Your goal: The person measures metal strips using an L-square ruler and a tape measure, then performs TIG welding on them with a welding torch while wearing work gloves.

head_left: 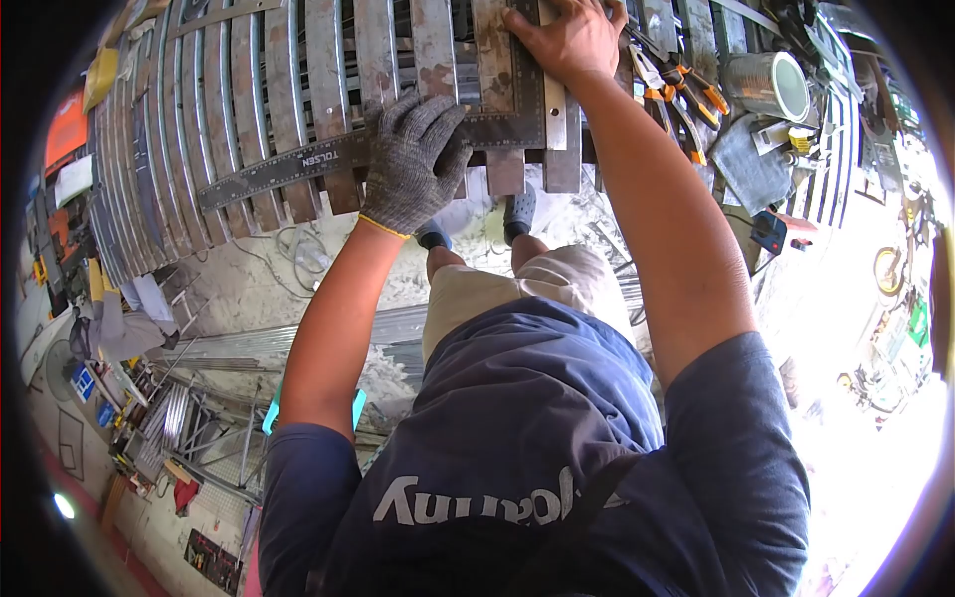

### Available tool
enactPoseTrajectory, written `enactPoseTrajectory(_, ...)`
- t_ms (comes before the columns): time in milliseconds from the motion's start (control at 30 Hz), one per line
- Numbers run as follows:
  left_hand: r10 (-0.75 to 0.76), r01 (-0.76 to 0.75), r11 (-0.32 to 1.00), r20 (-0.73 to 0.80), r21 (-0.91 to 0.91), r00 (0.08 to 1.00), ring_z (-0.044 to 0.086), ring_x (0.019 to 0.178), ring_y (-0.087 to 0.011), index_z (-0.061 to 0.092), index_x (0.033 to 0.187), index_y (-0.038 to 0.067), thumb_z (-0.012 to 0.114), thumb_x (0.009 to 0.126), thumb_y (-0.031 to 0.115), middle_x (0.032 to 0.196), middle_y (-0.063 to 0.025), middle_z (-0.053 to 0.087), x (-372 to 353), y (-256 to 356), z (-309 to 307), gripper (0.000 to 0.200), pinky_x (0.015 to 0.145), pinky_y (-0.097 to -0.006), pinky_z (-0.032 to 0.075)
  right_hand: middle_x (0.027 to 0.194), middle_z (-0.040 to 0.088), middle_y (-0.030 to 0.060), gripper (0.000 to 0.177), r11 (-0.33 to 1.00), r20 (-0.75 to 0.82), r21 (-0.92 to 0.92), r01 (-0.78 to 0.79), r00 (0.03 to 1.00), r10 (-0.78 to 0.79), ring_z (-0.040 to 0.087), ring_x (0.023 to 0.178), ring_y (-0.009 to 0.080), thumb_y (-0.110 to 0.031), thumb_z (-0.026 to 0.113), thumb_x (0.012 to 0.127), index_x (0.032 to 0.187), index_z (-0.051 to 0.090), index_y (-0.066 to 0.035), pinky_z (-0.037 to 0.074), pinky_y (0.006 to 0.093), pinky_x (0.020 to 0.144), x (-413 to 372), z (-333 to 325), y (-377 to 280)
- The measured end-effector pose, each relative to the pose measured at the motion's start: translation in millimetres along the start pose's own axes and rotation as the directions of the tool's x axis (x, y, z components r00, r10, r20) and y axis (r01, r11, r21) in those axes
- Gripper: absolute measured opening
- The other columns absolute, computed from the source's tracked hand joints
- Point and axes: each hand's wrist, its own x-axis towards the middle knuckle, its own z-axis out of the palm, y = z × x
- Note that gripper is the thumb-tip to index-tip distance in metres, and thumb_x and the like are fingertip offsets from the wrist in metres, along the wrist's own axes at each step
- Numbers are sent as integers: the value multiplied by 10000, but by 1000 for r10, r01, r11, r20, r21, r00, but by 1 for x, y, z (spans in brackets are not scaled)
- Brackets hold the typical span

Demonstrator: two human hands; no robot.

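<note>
A dark framing square (pixel 298 167) marked TOLSEN lies across a row of metal bars. My left hand (pixel 416 159), in a grey knitted glove, is closed over its long arm with the fingers bent slightly forward. My bare right hand (pixel 572 42) reaches to the top edge of the view. Its thumb rests on the square's other arm, and its fingers span toward a narrow silver metal bar (pixel 555 114) alongside. Some right fingertips are cut off by the view. Under the square, a rusty flat bar (pixel 505 171) sticks out toward me.
The slatted metal bench (pixel 234 109) extends to the left. Several orange-handled pliers (pixel 686 90), a metal can (pixel 766 85) and a grey cloth (pixel 751 164) lie right of my right forearm. Long metal lengths (pixel 269 343) lie on the floor at left.
</note>
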Motion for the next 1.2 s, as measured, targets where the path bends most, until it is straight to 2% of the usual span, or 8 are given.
enactPoseTrajectory(300,-11,11,1000,7,-8,1000,612,1329,-410,762,1370,88,842,925,208,1419,-122,687,-1,1,1,468,1207,-574,422,1798,457,49,750,1000,1,-2,-15,1000,15,493,1594,313,-569,806,934,1578,675,-208,224,655,1369,-1,-6,-5)
enactPoseTrajectory(533,-52,50,998,-67,-28,996,641,1268,-402,775,1323,84,820,941,200,1367,-124,714,-1,2,13,402,1193,-579,425,1751,527,47,680,999,-52,26,-37,998,38,528,1571,287,-577,800,940,1515,729,-219,233,645,1366,0,0,-6)
enactPoseTrajectory(633,-24,24,1000,-15,-17,1000,628,1272,-394,760,1346,105,817,920,230,1386,-125,693,2,-2,9,448,1196,-590,408,1732,553,43,672,1000,-82,16,-26,996,27,538,1565,280,-587,802,934,1499,741,-227,242,643,1362,-1,2,-6)
enactPoseTrajectory(833,-103,102,994,50,27,993,566,1348,-381,711,1433,155,831,846,319,1436,-115,633,4,9,6,621,1230,-610,367,1730,556,31,695,998,-61,-2,-60,996,60,529,1573,277,-594,829,914,1503,738,-236,222,660,1368,-1,-1,-11)
enactPoseTrajectory(933,-138,133,989,88,63,986,562,1346,-381,720,1423,164,819,849,305,1419,-119,636,4,13,4,600,1241,-612,360,1737,547,26,704,998,-57,-12,-58,997,57,519,1581,273,-599,833,910,1506,736,-238,216,675,1365,0,0,-9)
enactPoseTrajectory(1033,-116,108,988,69,106,991,568,1335,-384,720,1431,167,809,849,291,1416,-123,634,2,10,7,602,1228,-594,386,1744,538,20,712,998,-38,-17,-66,997,65,510,1588,273,-603,833,909,1514,731,-241,204,686,1364,0,-3,-11)
enactPoseTrajectory(1200,-120,117,992,89,47,989,570,1344,-394,709,1456,164,828,829,281,1414,-132,625,5,10,10,649,1222,-569,424,1750,532,15,715,998,-31,-37,-51,998,50,510,1588,274,-604,833,908,1517,729,-243,189,687,1367,1,-3,-11)
